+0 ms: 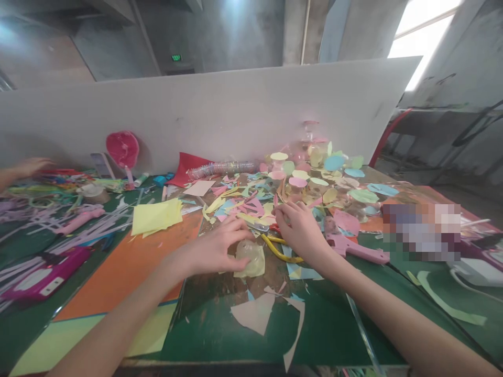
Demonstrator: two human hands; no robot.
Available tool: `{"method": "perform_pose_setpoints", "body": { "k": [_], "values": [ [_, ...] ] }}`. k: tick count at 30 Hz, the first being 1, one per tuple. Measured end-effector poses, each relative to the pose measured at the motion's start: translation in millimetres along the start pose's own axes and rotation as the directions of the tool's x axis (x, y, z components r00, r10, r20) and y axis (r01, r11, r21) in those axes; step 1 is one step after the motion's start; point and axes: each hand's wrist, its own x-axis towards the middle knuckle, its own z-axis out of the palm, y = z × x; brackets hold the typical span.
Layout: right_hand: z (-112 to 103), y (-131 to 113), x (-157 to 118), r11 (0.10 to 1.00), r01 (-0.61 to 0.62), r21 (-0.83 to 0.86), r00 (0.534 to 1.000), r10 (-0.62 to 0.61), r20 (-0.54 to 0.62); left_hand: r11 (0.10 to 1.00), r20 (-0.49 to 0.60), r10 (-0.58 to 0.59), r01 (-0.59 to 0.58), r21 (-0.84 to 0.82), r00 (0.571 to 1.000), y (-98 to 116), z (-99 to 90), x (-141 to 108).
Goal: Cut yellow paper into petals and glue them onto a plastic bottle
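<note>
A small clear plastic cup-like piece (251,252) rests on a square of pale yellow paper (257,268) at the middle of the table. My left hand (223,245) curves around it, fingers on the far side and thumb on the near side. Just to the right lie scissors with yellow handles (280,252), partly covered by my right hand (301,228). The fingers of that hand are bent and pressed together over the paper scraps (251,207); whatever they pinch is hidden. A pink glue gun (359,248) lies beside my right forearm.
Clear plastic pieces topped with coloured paper discs (334,163) crowd the back right. Orange sheets (133,267) and folded yellow paper (157,216) lie left. A magenta power strip (51,275) is far left. Another person's hand (31,166) reaches in there. A white partition (220,110) stands behind.
</note>
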Motion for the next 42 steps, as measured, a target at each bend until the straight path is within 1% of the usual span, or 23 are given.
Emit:
{"method": "perform_pose_setpoints", "body": {
  "k": [4, 7, 12, 16, 20, 24, 31, 35, 37, 40, 42],
  "values": [
    [0, 0, 0, 0.999, 0.014, -0.03, 1.0, -0.014, -0.012, 1.0, 0.056, -0.027, 0.028, -0.01, 0.998, -1, 4.8, 1],
    [-2, -2, 0, 0.999, 0.011, -0.035, 1.0, -0.011, 0.001, 0.999, 0.081, -0.044, 0.046, -0.021, 0.996, -2, 7.1, 2],
    [-6, -5, -1, 1.0, -0.017, -0.027, 1.0, 0.018, 0.023, 0.999, 0.058, -0.008, 0.01, -0.039, 0.998, -2, 9.2, 3],
    [-6, -6, 0, 1.0, -0.013, -0.014, 1.0, 0.013, 0.021, 1.0, 0.04, 0.015, -0.015, -0.012, 0.999, -4, 12.9, 3],
    [-7, -8, -1, 1.0, 0.002, -0.028, 0.999, -0.001, 0.044, 0.999, 0.016, 0.051, -0.051, 0.0, 0.999, -7, 16.6, 3],
    [-8, -10, -1, 0.999, 0.029, -0.025, 0.998, -0.027, 0.06, 0.999, 0.056, 0.045, -0.046, 0.019, 0.997, -10, 18.1, 3],
    [-5, -12, -1, 0.998, 0.054, -0.02, 0.995, -0.052, 0.084, 0.995, 0.067, 0.089, -0.092, 0.038, 0.994, -11, 14.7, 6],
    [-2, -12, -2, 0.998, 0.061, -0.02, 0.994, -0.059, 0.093, 0.997, 0.111, 0.045, -0.05, 0.05, 0.993, -8, 11.8, 7],
    [1, -11, -3, 0.998, 0.066, -0.015, 0.993, -0.065, 0.1, 0.998, 0.115, 0.038, -0.044, 0.048, 0.993, -8, 11.8, 7],
    [2, -11, -3, 0.997, 0.071, 0.001, 0.991, -0.071, 0.112, 0.999, 0.096, 0.041, -0.044, 0.024, 0.994, -9, 10.1, 7],
    [0, -12, -3, 0.998, 0.046, 0.049, 0.992, -0.052, 0.115, 0.999, 0.038, 0.046, -0.045, -0.009, 0.998, -10, 5.5, 6]
  ]
}}
